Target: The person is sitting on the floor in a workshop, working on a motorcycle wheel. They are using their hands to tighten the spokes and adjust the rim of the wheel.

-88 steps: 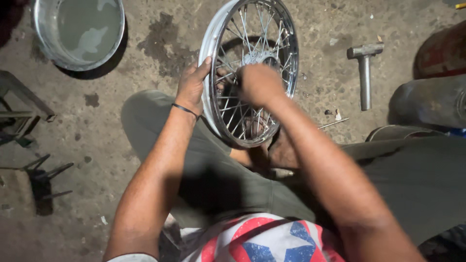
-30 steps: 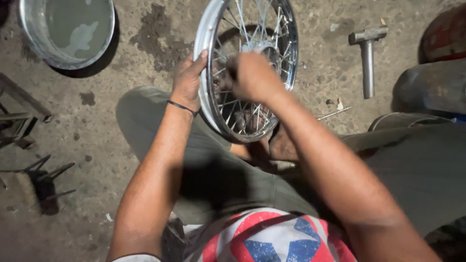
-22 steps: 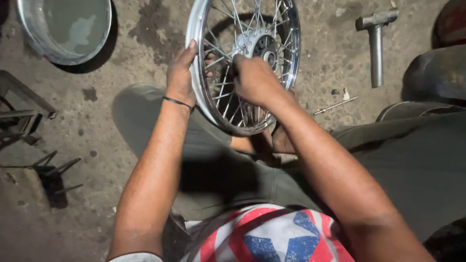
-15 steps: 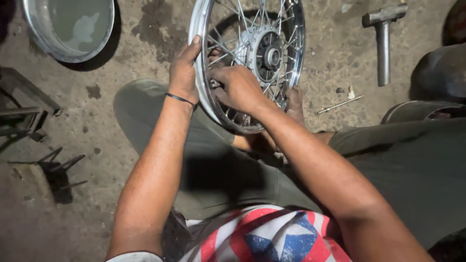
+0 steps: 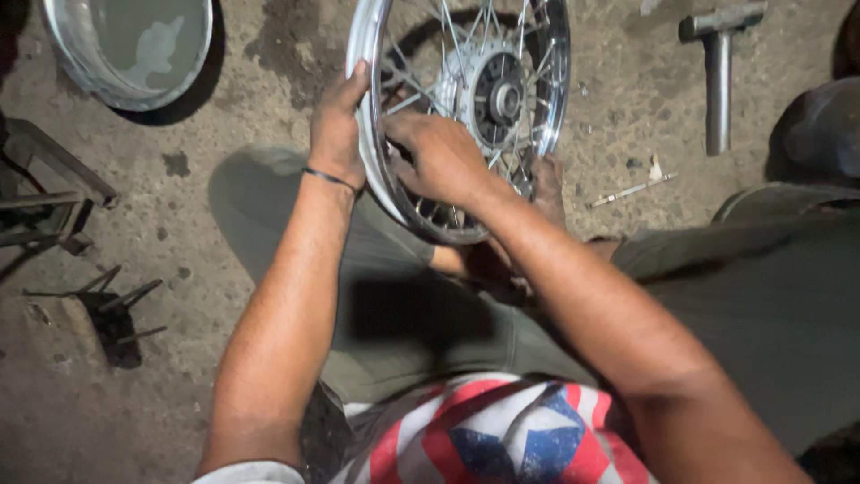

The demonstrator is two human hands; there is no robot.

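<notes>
A chromed spoked wheel (image 5: 466,108) stands on edge on the concrete floor (image 5: 224,224) at twelve o'clock, between the seated person's knees. The left hand (image 5: 339,125) clamps its rim at nine o'clock, fingers wrapped over; the right hand (image 5: 439,157) reaches among the spokes (image 5: 421,94), fingers curled, apparently pinching one. Spoke work seems underway; next likely calls for turning the wheel. A hammer (image 5: 717,63) lies at two o'clock.
</notes>
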